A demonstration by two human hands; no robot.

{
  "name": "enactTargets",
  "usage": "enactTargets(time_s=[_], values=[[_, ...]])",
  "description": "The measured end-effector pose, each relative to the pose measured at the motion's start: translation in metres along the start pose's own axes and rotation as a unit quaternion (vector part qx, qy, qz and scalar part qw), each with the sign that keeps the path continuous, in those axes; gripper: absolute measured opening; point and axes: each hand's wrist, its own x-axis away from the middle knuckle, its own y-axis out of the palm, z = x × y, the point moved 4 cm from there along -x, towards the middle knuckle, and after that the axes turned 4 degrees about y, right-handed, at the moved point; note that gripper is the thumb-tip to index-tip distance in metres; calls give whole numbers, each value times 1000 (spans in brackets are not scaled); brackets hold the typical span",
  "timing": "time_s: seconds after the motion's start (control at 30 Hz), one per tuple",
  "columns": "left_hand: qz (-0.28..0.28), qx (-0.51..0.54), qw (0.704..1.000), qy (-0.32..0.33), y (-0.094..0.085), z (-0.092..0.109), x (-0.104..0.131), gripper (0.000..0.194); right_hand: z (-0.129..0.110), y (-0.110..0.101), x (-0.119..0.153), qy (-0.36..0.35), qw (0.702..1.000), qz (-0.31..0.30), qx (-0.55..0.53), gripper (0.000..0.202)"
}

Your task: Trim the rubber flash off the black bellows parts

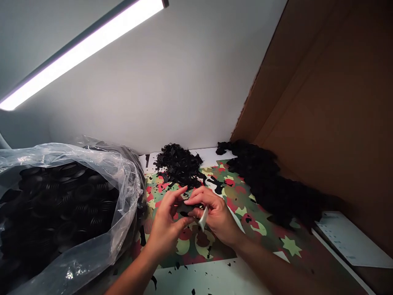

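Note:
Both hands meet over the middle of a patterned sheet [184, 248]. My left hand [168, 217] holds a small black piece [185, 208] between thumb and fingers. From the other side, my right hand [216, 213] grips the same piece with its fingertips. A pale, flat-ended tool [203, 219] sticks out of my right hand, pointing down; the rest of it is hidden by the fingers. Just beyond the hands lies a heap of black shavings [179, 164].
A clear plastic bag [127, 192] full of round black parts [61, 196] stands at the left. A long black pile [267, 180] runs along the right, beside a cardboard wall [322, 102]. White panel [353, 237] at lower right. Black scraps dot the near edge.

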Motion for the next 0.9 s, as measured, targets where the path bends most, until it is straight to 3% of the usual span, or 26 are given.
enactTargets(time_s=[0.23, 0.33, 0.4, 0.47, 0.57, 0.63, 0.9], values=[[-40, -5, 998, -38, 2, -8, -4, 33, 3, -1, 0, 34, 997, -11, -66, 14], [-13, 4, 997, -79, -1, -8, -3, 35, 14, -12, -3, 95, 987, 76, -101, 15], [16, -8, 995, -100, -5, -8, -3, 37, 19, -24, -5, 110, 981, 148, -61, 12], [32, -22, 995, -91, -8, -7, -4, 37, 15, -29, -8, 73, 987, 145, 17, 17], [30, -41, 998, -48, -10, -8, -7, 39, 3, -22, -9, -18, 993, 46, 109, 21], [25, -58, 998, -22, -9, -9, -8, 39, -2, -13, -6, -55, 990, 12, 127, 17], [34, -162, 986, 21, -6, 3, -2, 21, 5, 1, 4, -91, 987, 73, 110, 20]])
